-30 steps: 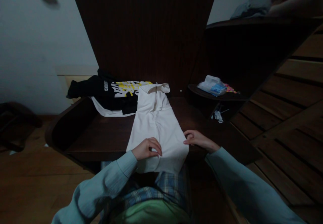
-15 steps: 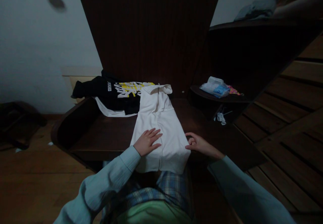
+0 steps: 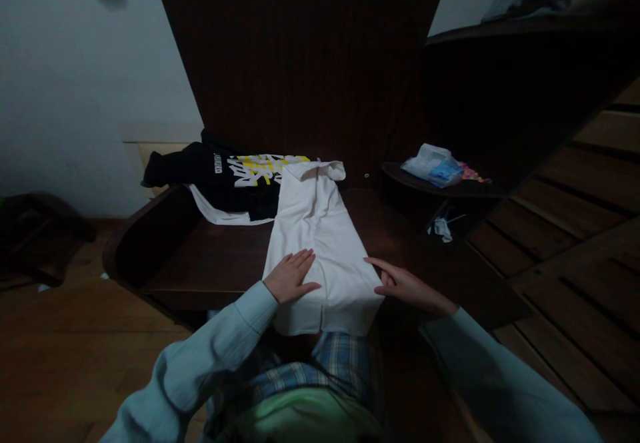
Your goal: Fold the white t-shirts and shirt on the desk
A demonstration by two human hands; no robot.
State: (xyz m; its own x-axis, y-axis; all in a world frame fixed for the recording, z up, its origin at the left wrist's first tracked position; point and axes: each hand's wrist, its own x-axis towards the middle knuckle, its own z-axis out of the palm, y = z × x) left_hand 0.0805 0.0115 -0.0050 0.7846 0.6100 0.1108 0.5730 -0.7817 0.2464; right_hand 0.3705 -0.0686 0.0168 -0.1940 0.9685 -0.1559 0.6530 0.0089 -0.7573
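A white garment (image 3: 337, 236), perhaps a dress folded narrow, lies lengthwise on the dark wooden bench. Its near end hangs over the front edge, and a crease runs down its middle. My left hand (image 3: 293, 276) rests flat on the cloth, fingers together and stretched out, thumb apart. At the garment's right edge is my right hand (image 3: 405, 286); its index finger and thumb are spread and touch the cloth, while the other fingers are curled and partly hidden. The garment's far end overlaps a black top (image 3: 200, 170) with yellow and white print.
The dark bench (image 3: 200, 256) has a curved left side and a tall back panel. On a small shelf to the right sits a plastic-wrapped packet (image 3: 434, 166); crumpled white paper (image 3: 442, 230) lies below it. Wooden slats (image 3: 575, 210) stand at far right.
The view has shifted slightly. My right index finger has stretched out further along the garment's edge, and my left fingers have drawn closer together. The garment lies much as before.
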